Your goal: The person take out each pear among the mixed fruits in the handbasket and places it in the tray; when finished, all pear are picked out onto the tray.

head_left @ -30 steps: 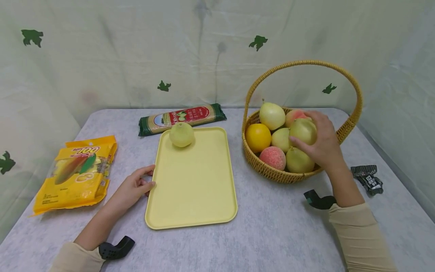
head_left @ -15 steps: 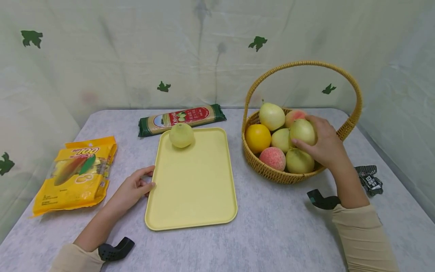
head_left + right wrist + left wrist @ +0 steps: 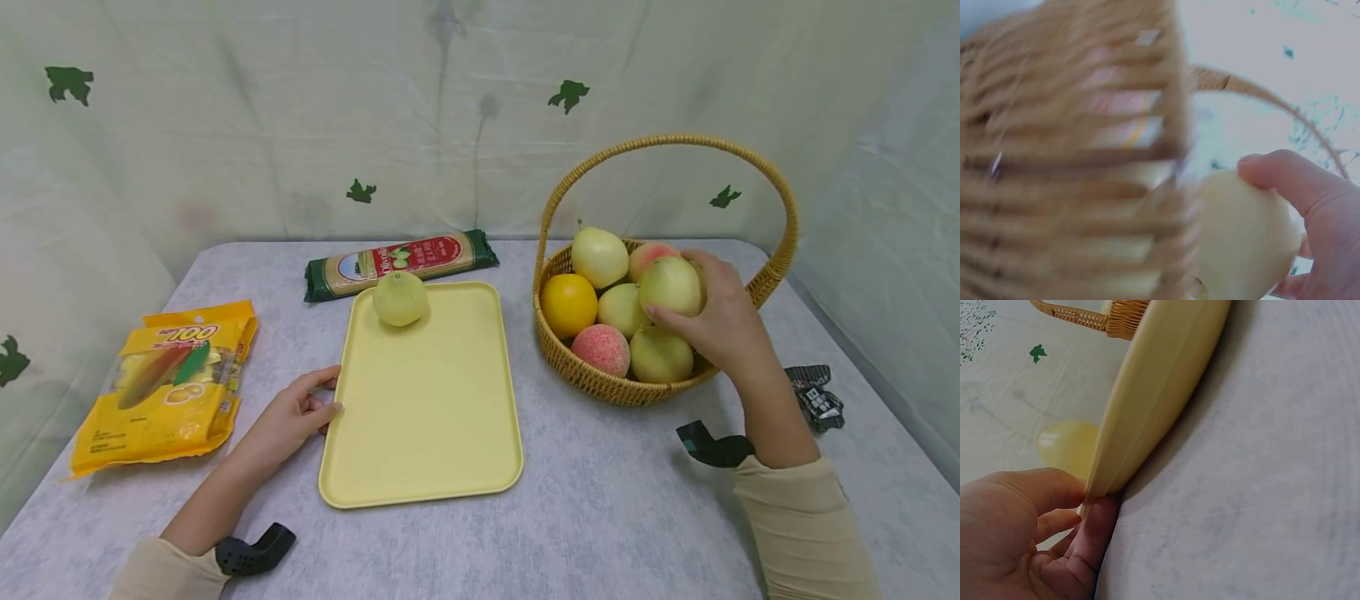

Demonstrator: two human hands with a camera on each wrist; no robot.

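My right hand point(image 3: 723, 321) grips a pale green pear point(image 3: 670, 286) at the right side of the wicker basket point(image 3: 592, 383). In the right wrist view, the thumb lies on the pear point(image 3: 1241, 231), and the basket's weave hides part of it. Around it in the basket sit more pears point(image 3: 662, 355), an orange point(image 3: 569, 305) and peaches point(image 3: 602, 350). My left hand point(image 3: 288, 417) pinches the left rim of the yellow tray point(image 3: 427, 417); in the left wrist view, thumb and fingers take its edge point(image 3: 1147, 406). A round pale green fruit point(image 3: 401, 298) rests at the tray's far left corner.
A yellow candy bag point(image 3: 168, 387) lies left of my left hand. Behind the tray is a long green and red packet point(image 3: 405, 262). The basket's tall handle point(image 3: 667, 140) arches above the fruit. Small black packets point(image 3: 817, 400) lie right of my right forearm.
The pear in my right hand has risen slightly and shifted a little to the right, with the hand moving along. My left hand and the tray have stayed in place.
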